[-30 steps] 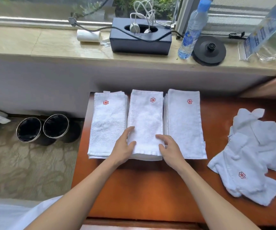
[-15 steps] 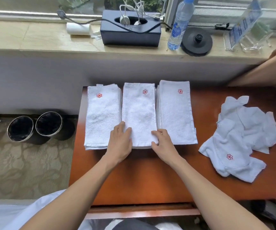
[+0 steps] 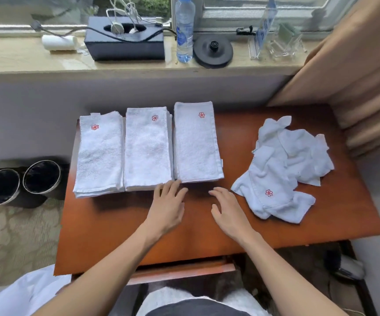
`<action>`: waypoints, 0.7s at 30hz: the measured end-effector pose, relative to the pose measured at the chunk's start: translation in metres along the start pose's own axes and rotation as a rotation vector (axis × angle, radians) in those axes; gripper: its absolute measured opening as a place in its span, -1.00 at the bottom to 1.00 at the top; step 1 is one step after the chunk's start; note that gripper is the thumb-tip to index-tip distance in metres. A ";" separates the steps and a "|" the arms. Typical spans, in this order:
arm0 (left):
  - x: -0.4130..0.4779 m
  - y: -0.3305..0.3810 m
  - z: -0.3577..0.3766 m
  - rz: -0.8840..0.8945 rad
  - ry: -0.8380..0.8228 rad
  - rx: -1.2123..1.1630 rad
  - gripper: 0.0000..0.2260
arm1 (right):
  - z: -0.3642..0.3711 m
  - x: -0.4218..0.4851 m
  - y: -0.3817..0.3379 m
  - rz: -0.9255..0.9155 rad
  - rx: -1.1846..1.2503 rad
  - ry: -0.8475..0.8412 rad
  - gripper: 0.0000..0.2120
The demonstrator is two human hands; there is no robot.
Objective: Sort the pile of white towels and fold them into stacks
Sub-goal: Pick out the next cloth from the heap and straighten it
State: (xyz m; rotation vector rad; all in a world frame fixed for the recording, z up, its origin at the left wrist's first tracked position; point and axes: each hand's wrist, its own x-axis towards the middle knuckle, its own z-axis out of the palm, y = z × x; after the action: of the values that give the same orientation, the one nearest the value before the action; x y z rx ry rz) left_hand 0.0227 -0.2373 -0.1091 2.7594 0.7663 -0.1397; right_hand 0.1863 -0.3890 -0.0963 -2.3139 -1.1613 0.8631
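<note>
A: Both hands, left hand (image 3: 167,207) and right hand (image 3: 227,209), hover spread and empty, mid-frame.

B: Crumpled pile of white terry towels (image 3: 284,165) sits right; a careless grab could drag several off the brown wooden table (image 3: 120,224).

3 stacks (image 3: 148,151): lower layers hidden (count unclear); bottle (image 3: 184,35) cap cut off.

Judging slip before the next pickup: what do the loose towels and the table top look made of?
Loose towels: likely cotton terry, matte, by the fuzzy nap and limp crumples. Table top: reddish-brown wood or veneer, smooth with a soft sheen; grain unclear.
</note>
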 end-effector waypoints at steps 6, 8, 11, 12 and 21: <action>0.007 0.124 0.028 0.005 -0.019 -0.014 -0.62 | -0.049 -0.047 0.111 0.049 0.029 0.032 -0.58; 0.012 0.174 0.041 0.027 -0.004 -0.031 -0.62 | -0.072 -0.063 0.153 0.072 0.036 0.045 -0.60; 0.024 0.231 0.051 0.032 -0.015 -0.012 -0.57 | -0.105 -0.081 0.201 0.074 0.068 0.062 -0.59; 0.028 0.246 0.054 0.028 -0.026 -0.001 -0.55 | -0.114 -0.086 0.212 0.073 0.072 0.061 -0.58; 0.069 0.323 0.071 -0.005 -0.055 -0.059 -0.60 | -0.159 -0.085 0.260 0.053 0.082 0.008 -0.54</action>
State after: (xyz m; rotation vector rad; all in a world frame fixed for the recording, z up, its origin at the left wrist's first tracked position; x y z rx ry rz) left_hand 0.2474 -0.4894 -0.1126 2.6864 0.7516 -0.1899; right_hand 0.4031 -0.6193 -0.1075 -2.2887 -1.0453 0.9028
